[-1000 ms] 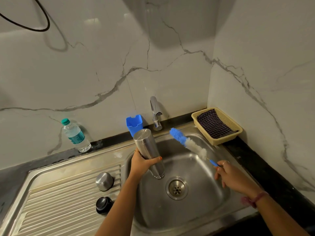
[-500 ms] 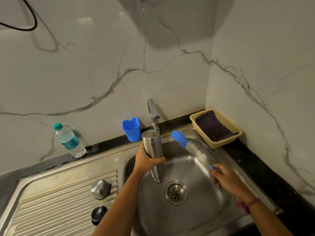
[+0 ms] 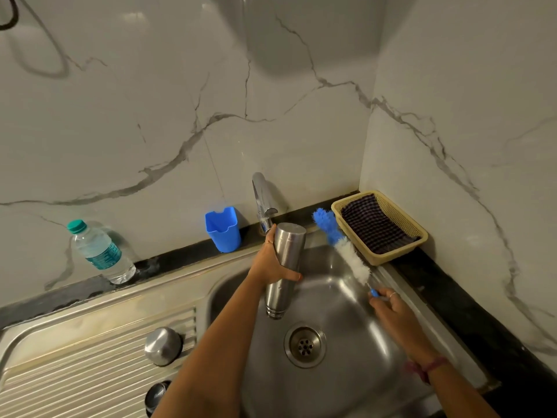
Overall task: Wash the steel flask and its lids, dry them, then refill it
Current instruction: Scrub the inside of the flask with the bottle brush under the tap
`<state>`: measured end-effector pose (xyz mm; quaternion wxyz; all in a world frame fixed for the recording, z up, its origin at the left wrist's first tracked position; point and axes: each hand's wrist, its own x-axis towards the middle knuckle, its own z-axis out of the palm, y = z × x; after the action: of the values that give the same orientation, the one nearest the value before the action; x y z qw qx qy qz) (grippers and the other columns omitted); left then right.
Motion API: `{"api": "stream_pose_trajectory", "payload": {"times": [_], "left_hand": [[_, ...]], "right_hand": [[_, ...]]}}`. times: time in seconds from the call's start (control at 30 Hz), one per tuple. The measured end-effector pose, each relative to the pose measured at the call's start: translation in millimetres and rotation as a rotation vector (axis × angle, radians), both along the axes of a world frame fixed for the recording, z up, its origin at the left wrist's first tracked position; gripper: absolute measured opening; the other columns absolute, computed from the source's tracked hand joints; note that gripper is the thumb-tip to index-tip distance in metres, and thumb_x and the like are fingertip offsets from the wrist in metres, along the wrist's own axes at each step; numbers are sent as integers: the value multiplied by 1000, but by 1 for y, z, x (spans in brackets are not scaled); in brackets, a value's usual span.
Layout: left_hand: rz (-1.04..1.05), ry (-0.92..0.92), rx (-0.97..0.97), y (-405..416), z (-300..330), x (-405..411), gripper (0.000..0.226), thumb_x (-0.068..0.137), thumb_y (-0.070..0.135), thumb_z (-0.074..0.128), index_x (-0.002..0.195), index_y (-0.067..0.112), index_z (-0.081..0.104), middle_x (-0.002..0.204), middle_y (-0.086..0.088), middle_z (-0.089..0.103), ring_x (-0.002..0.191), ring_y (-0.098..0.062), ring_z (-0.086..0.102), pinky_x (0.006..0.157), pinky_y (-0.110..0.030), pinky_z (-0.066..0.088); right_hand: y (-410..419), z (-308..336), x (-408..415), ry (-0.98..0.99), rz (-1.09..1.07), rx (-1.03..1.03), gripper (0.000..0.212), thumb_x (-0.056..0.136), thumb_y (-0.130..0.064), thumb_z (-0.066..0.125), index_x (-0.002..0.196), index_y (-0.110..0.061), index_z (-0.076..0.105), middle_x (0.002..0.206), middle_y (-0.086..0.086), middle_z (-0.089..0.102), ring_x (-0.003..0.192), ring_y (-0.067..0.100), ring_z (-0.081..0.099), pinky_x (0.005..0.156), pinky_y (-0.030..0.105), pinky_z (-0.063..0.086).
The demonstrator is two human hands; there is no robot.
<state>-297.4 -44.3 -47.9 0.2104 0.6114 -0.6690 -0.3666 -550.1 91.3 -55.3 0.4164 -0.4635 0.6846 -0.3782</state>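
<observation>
1. Over the sink (image 3: 346,297): left hand (image 3: 271,260) has its grip wrapped round the steel flask (image 3: 284,267), held tilted above the drain (image 3: 305,345), just below the tap (image 3: 261,203).
2. Right hand (image 3: 391,309) pinches the bottle brush (image 3: 346,251) by its handle; bristles point toward the basket (image 3: 413,224).
3. Drainboard (image 3: 75,381): steel lid (image 3: 162,346) and black lid (image 3: 156,396).
4. Worktop (image 3: 452,297) rear: water bottle (image 3: 101,251), blue cup (image 3: 223,229).

You won't find any readable text here. The only printed surface is the teal label on the plastic water bottle (image 3: 101,252), which stands on the bench well to the left of the tap (image 3: 261,200), and its lettering is too small and blurred to make out. No brand, number or sign can be read anywhere else.
</observation>
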Motion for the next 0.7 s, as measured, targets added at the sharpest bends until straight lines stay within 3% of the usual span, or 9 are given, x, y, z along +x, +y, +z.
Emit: {"api": "stream_pose_trajectory", "payload": {"times": [0.13, 0.33, 0.6, 0.7], "left_hand": [[-36, -65, -2, -19, 4, -2, 152, 55, 28, 96, 155, 27, -19, 152, -8, 36, 136, -29, 41, 113, -47, 36], [-21, -84, 58, -38, 4, 0, 150, 60, 27, 94, 153, 21, -24, 153, -10, 35, 136, -30, 41, 111, -41, 37], [-38, -110, 71, -43, 0, 2, 153, 59, 29, 94, 152, 19, -27, 154, -11, 35, 136, -32, 40, 112, -45, 37], [-40, -113, 77, -44, 1, 3, 153, 58, 30, 94, 152, 20, -27, 154, -11, 35, 136, -32, 40, 112, -46, 37]], "right_hand": [[-3, -5, -2, -3, 1, 12, 7, 95, -23, 52, 102, -22, 52, 83, 0, 59, 77, 14, 58, 64, 22, 46], [-13, -23, -7, -16, -28, 22, 13, 94, -24, 55, 106, -18, 57, 68, -4, 53, 59, 7, 47, 54, 18, 35], [-21, -33, -6, -2, -32, 41, 16, 95, -29, 54, 110, -23, 53, 85, 1, 62, 68, 9, 54, 57, 19, 39], [-22, -34, -4, 10, -13, 42, 15, 95, -28, 53, 109, -22, 54, 81, 7, 64, 60, 11, 52, 52, 20, 39]]}}
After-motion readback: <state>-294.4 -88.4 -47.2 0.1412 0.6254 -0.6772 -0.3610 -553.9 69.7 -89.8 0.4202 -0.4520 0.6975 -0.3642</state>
